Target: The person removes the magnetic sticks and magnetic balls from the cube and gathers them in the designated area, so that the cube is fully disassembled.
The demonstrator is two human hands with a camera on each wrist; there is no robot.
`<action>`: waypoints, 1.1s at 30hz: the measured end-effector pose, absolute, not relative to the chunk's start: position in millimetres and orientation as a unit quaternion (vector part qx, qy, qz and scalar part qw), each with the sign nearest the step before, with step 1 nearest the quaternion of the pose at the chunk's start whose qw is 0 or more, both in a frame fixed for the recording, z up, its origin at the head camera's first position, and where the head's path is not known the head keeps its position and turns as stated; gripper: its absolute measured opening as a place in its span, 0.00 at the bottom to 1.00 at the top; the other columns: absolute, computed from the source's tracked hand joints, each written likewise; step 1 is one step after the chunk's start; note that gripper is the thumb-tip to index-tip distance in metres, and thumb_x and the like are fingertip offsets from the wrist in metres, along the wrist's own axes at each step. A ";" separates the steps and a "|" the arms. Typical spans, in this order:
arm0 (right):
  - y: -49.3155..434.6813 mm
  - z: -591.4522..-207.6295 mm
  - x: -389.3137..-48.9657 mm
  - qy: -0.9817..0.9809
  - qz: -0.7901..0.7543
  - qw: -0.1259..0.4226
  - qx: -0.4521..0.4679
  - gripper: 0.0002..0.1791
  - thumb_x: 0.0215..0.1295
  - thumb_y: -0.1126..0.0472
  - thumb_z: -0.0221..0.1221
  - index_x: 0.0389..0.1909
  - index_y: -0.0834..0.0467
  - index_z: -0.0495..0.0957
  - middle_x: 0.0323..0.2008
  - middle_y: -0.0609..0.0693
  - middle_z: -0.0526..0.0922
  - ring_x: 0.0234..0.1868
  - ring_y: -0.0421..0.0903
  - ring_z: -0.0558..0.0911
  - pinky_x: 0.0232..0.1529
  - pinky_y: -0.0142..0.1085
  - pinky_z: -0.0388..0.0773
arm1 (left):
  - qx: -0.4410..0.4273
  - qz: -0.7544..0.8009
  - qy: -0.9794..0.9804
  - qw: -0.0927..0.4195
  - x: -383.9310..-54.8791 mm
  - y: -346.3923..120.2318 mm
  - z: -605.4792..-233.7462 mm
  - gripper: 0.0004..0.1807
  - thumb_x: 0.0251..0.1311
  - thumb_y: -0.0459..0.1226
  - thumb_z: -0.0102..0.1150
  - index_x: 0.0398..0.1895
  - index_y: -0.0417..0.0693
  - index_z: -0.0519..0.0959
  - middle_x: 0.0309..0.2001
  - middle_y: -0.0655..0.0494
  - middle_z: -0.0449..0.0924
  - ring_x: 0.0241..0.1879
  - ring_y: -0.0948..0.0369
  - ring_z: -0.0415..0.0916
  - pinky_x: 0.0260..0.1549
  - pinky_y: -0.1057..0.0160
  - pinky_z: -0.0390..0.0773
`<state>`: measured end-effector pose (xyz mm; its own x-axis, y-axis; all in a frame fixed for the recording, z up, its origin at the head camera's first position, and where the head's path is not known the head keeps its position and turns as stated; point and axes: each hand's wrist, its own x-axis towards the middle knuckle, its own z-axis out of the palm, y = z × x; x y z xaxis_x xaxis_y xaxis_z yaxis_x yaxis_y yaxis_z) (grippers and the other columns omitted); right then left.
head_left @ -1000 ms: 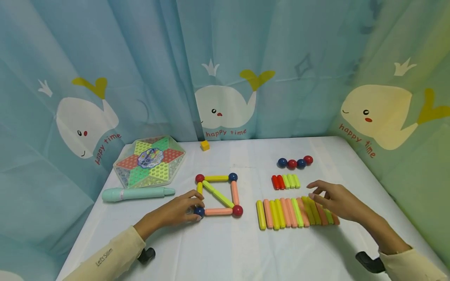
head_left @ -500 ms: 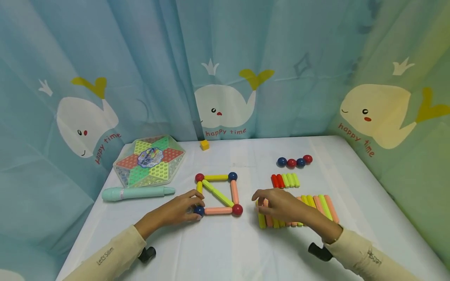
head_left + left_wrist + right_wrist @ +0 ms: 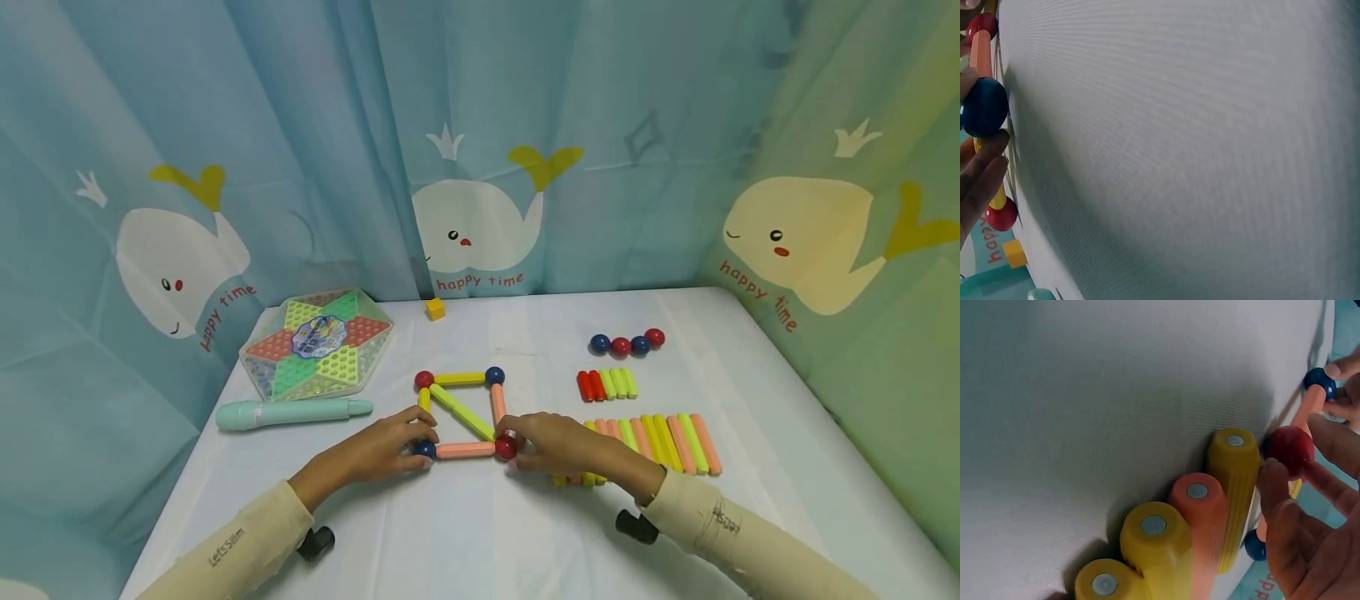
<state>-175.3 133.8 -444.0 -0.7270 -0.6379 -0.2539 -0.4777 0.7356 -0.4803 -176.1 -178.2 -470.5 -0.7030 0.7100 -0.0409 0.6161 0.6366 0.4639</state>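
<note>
A square frame of magnetic sticks and balls lies flat on the white table, with a lime stick (image 3: 462, 412) running diagonally inside it. My left hand (image 3: 386, 446) pinches the blue ball (image 3: 985, 107) at its near left corner, thumb on one side and fingers on the other. At the near right corner, my right hand (image 3: 551, 442) has its thumb and fingers around the red ball (image 3: 1290, 451). Between these two balls runs a peach stick (image 3: 465, 451). The far corners carry a red ball (image 3: 424, 380) and a blue ball (image 3: 494, 376), joined by a yellow stick (image 3: 461, 379).
A row of yellow, peach and lime sticks (image 3: 663, 444) lies partly under my right forearm. Behind it are short red and lime sticks (image 3: 607, 384) and several loose balls (image 3: 620, 347). A star-patterned game board (image 3: 318, 346), a mint tube (image 3: 292, 413) and a yellow cube (image 3: 435, 309) occupy the left and back.
My right hand has swept left from the right end of the stick row to the frame's near right red ball and now holds it. My left hand has stayed on the blue ball.
</note>
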 end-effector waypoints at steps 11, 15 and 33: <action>124.4 -454.3 -178.5 0.918 -0.172 0.145 -0.327 0.21 0.59 0.50 0.72 0.48 0.48 0.74 0.28 0.39 0.75 0.29 0.38 0.72 0.27 0.30 0.68 | 0.376 0.207 0.898 0.096 -176.4 -177.5 -473.8 0.14 0.65 0.44 0.66 0.52 0.53 0.82 0.60 0.54 0.72 0.55 0.61 0.78 0.57 0.57 0.79; 122.0 -455.9 -178.7 0.922 -0.167 0.137 -0.322 0.23 0.56 0.48 0.73 0.48 0.48 0.74 0.29 0.39 0.76 0.30 0.38 0.73 0.27 0.30 0.69 | 0.378 0.207 0.897 0.092 -176.2 -178.2 -473.9 0.15 0.65 0.44 0.66 0.52 0.52 0.82 0.60 0.54 0.72 0.55 0.60 0.78 0.57 0.57 0.79; 119.2 -460.8 -177.7 0.918 -0.174 0.100 -0.342 0.15 0.63 0.53 0.68 0.48 0.51 0.80 0.28 0.37 0.77 0.28 0.37 0.72 0.29 0.28 0.70 | 0.384 0.208 0.896 0.084 -176.6 -178.1 -475.5 0.15 0.64 0.44 0.66 0.52 0.51 0.82 0.60 0.53 0.72 0.56 0.58 0.78 0.56 0.57 0.79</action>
<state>-177.7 119.2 -460.8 -0.7466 -0.6621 -0.0653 -0.5923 0.7062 -0.3879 -176.6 -178.1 -475.5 -0.6908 0.7230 0.0085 0.6529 0.6186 0.4371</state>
